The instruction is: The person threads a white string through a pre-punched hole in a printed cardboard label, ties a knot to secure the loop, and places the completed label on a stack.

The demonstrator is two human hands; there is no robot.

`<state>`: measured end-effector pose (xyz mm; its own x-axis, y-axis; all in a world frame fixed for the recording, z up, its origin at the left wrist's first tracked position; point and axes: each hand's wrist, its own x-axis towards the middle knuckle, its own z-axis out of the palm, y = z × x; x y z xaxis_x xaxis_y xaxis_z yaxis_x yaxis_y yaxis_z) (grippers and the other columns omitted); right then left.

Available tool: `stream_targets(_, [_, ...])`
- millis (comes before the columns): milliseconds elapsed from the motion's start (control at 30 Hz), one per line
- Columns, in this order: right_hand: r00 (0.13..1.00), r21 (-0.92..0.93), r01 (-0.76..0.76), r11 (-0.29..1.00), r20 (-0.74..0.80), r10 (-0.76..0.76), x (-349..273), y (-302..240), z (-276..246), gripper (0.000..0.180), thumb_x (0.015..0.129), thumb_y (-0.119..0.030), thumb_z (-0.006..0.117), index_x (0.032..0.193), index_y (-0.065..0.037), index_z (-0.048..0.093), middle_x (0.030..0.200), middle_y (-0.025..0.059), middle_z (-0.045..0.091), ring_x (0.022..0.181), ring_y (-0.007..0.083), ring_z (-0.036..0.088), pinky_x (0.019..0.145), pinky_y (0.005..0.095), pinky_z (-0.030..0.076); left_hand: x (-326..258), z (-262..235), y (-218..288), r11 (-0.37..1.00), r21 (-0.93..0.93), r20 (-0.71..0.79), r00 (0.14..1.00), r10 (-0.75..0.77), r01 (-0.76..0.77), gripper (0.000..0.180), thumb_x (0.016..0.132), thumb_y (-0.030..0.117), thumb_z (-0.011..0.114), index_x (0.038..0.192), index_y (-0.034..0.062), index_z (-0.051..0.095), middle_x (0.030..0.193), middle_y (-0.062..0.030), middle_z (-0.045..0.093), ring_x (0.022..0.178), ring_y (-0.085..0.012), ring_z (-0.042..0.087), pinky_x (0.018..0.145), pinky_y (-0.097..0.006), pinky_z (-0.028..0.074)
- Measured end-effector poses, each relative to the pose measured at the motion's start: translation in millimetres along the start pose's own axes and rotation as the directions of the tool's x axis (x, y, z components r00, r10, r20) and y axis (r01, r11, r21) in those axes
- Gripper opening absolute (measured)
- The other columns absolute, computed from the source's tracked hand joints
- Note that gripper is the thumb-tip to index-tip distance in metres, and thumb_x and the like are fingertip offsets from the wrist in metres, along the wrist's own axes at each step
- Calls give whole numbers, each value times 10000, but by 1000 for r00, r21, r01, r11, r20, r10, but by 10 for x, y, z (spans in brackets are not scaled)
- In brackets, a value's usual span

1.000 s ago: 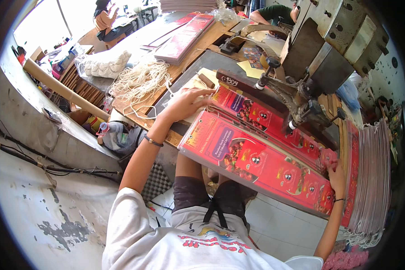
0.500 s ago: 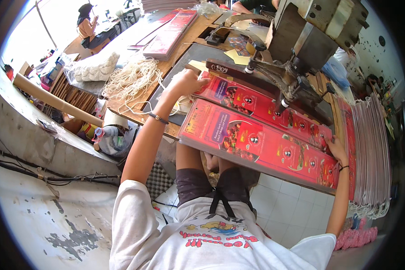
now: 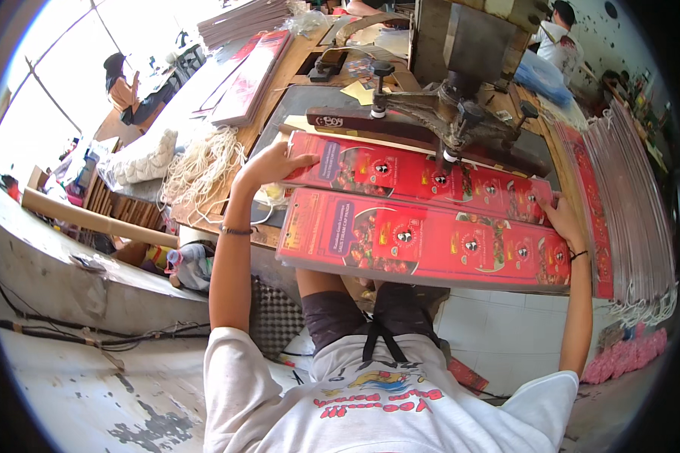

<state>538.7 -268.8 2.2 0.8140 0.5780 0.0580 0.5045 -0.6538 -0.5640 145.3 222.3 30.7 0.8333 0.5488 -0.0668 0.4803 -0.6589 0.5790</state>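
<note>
A stack of long red printed sheets lies under the press head, alongside a dark bar. My left hand grips its left end, the thumb laid over the top and the other fingers partly hidden. At its right end, my right hand is closed round the corner, with some fingers out of sight. A second, thicker stack of red printed sheets lies nearer my body, parallel to the first. My right wrist is close beside this nearer stack's right end.
The press's metal arms with black knobs stand over the far stack. Tangled white cord lies on the left, beyond it more red sheets. Corded sheets hang at the right. Other people are in the background.
My view has turned, so the stacks look more level and sit further left. My left thumb now reaches further over the far stack's end. Both hands stay at its ends.
</note>
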Motion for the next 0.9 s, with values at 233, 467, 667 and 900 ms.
stream_targets(233, [989,-121,133,984,-41,-139,9,149,60,746,930,-498,662,1315,122,509,1158,242,670,1070,249,663,916,356,493,-129,47,-53,862,-496,-105,978,-181,106,417,939,325,616,1176,-17,631,1028,-86,686,798,-140,648,716,-282,518])
stream_targets(467, [997,409,22,912,60,-51,-45,-230,-79,436,985,-405,612,1213,-33,636,1002,69,655,940,97,599,870,275,468,-199,-84,-166,500,-865,-11,995,-103,42,430,926,144,462,1333,28,534,1156,-140,636,984,-211,680,880,-332,576])
stream_targets(667, [975,637,-201,744,200,93,-42,-131,-283,449,999,-512,503,1024,-96,668,843,-9,673,659,57,582,536,219,399,-295,-150,-81,397,-917,-96,987,-132,-36,495,1016,417,423,1194,0,621,1113,-110,679,926,-177,703,814,-313,603])
stream_targets(900, [940,709,-324,626,317,127,-108,-131,-436,617,1001,-638,392,967,-101,692,827,-7,712,537,40,556,440,199,393,-428,-234,-474,416,-890,-125,978,165,-185,1153,724,935,320,1339,-24,495,897,-86,693,660,-151,692,566,-297,613])
